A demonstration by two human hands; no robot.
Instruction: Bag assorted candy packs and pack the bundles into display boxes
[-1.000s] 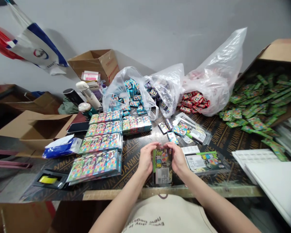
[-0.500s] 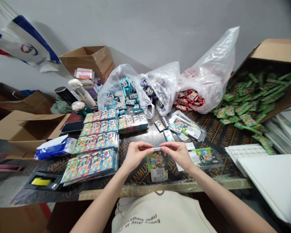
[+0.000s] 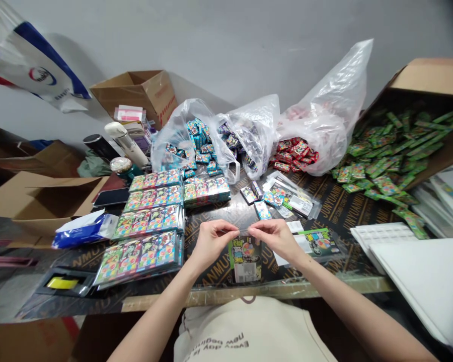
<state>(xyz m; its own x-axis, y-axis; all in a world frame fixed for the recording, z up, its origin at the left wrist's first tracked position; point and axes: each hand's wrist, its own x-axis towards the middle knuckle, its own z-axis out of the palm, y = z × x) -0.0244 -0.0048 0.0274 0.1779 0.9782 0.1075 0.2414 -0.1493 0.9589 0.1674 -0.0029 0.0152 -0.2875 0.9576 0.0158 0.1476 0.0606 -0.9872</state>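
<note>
A clear plastic packet point(image 3: 246, 264) with a dark and green printed card inside lies upright before me, close to the table's front edge. My left hand point(image 3: 214, 244) pinches the left part of its top edge between thumb and fingers. At the right part of that edge, my right hand point(image 3: 280, 240) pinches likewise, fingertips close to the other hand's. Just right of my right hand is another flat packet point(image 3: 320, 242) with a similar card. Beyond my hands lie several small printed boxes point(image 3: 263, 210) and more flat packets point(image 3: 292, 196).
Stacks of colourful packed sets point(image 3: 139, 256) stand at left, near a blue wipes pack point(image 3: 85, 230). Plastic bags point(image 3: 320, 136) of small blue, purple and red packs line the back. A tipped carton point(image 3: 430, 80) spills green packs; white sheets point(image 3: 411, 276) lie at right.
My right fingertips have slid slightly left along the packet's top edge. My left hand stays nearly where it was. The other things are unchanged.
</note>
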